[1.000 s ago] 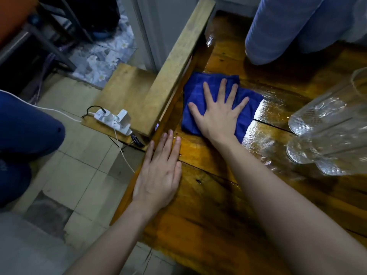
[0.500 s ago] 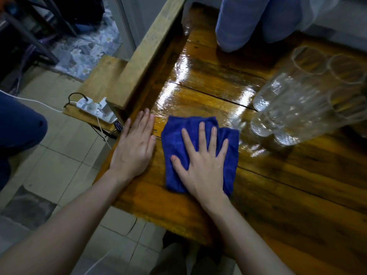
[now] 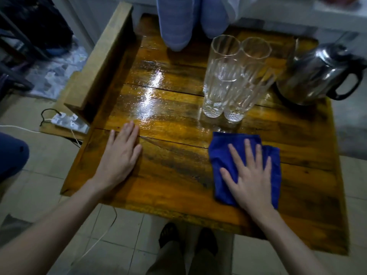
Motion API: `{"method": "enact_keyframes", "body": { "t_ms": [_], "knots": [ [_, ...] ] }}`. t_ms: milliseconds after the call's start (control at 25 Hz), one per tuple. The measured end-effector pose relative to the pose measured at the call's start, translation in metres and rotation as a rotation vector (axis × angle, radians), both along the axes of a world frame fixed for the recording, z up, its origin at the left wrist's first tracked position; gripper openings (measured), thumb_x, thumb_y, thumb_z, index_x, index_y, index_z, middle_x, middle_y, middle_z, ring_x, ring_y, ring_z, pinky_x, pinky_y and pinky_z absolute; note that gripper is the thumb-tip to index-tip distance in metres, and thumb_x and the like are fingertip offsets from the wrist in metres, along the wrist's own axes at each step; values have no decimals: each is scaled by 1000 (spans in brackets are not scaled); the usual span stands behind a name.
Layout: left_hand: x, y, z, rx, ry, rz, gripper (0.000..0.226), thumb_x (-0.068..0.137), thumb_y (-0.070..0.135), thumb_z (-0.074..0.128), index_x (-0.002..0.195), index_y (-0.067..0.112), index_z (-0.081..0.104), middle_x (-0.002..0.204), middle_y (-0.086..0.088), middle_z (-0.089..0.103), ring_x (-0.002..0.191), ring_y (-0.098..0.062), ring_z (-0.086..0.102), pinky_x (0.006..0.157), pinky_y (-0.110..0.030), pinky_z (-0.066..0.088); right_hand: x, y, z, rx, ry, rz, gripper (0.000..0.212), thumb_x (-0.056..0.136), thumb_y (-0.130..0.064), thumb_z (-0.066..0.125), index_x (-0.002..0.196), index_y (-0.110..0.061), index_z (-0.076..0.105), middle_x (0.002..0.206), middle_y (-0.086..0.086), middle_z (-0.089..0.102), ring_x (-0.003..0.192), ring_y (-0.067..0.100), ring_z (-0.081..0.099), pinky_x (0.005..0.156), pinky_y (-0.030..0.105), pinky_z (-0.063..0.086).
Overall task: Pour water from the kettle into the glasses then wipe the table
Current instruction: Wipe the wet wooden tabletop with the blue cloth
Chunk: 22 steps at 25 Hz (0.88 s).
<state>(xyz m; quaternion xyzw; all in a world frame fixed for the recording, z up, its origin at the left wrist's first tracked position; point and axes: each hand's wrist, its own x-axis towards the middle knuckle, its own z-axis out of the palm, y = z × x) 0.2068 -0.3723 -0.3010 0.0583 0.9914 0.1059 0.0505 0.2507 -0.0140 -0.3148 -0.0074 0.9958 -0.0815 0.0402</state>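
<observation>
My right hand (image 3: 250, 175) lies flat with spread fingers on a folded blue cloth (image 3: 222, 153), pressing it onto the wooden table (image 3: 170, 175) near the front right. My left hand (image 3: 119, 155) rests flat on the bare wood at the table's left side, holding nothing. Three tall clear glasses (image 3: 228, 82) stand close together just beyond the cloth, with water visible in them. A steel kettle (image 3: 315, 74) with a black handle stands at the far right. A wet sheen (image 3: 149, 96) covers the wood between my left hand and the glasses.
A wooden plank (image 3: 103, 60) stands along the table's left edge, with a white power strip (image 3: 65, 122) and cables below it. Another person's legs in blue trousers (image 3: 178, 20) are at the far edge. A dark blue knee (image 3: 10, 153) shows at left. My feet (image 3: 186, 239) are below the front edge.
My right hand has slid the blue cloth from the left part of the table to the front right, in front of the glasses. My left hand stayed flat near the left edge.
</observation>
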Motion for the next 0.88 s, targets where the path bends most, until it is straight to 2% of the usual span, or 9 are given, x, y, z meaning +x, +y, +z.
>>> {"method": "enact_keyframes", "body": {
  "t_ms": [160, 320, 520, 600, 760, 880],
  "knots": [
    [23, 30, -8, -28, 79, 67, 59, 101, 42, 18, 154, 15, 14, 163, -3, 10, 150, -15, 3, 121, -49, 4, -9, 51, 1, 12, -45, -245, 76, 88, -73, 17, 155, -39, 14, 167, 5, 3, 152, 33, 0, 117, 65, 7],
    [18, 29, -9, -37, 102, 85, 58, 101, 40, 18, 154, 16, 16, 162, -3, 12, 150, -15, 5, 121, -49, 6, -19, 5, 3, 10, -49, -337, 80, 88, -73, 14, 157, -32, 10, 166, 9, 1, 150, 41, -2, 112, 73, 3],
    [20, 27, -9, -41, 92, 84, 58, 101, 40, 20, 154, 17, 15, 163, -2, 12, 150, -14, 5, 121, -48, 6, -10, -99, 8, 14, -22, 18, 79, 89, -73, 20, 156, -31, 16, 166, 12, 5, 150, 43, 1, 114, 71, 2],
    [18, 28, -9, -39, 94, 85, 58, 101, 39, 22, 154, 17, 16, 162, -2, 12, 150, -14, 6, 121, -48, 6, 5, -114, 8, 1, -40, 169, 78, 90, -73, 22, 156, -33, 15, 166, 10, 3, 151, 40, -2, 115, 69, 3],
    [20, 28, -7, -11, 95, 91, 57, 101, 40, 22, 153, 17, 18, 162, -2, 12, 150, -15, 7, 121, -49, 8, 46, -46, 9, 34, -54, 458, 76, 90, -75, 28, 155, -37, 17, 166, 5, 8, 152, 32, 5, 115, 62, 18],
    [19, 28, -7, 11, 99, 90, 57, 101, 40, 22, 153, 16, 19, 162, -3, 13, 150, -15, 7, 121, -49, 8, 34, 27, 9, 79, -52, 398, 77, 89, -76, 23, 155, -37, 17, 167, 3, 6, 152, 31, 6, 117, 60, 14]
  ]
}}
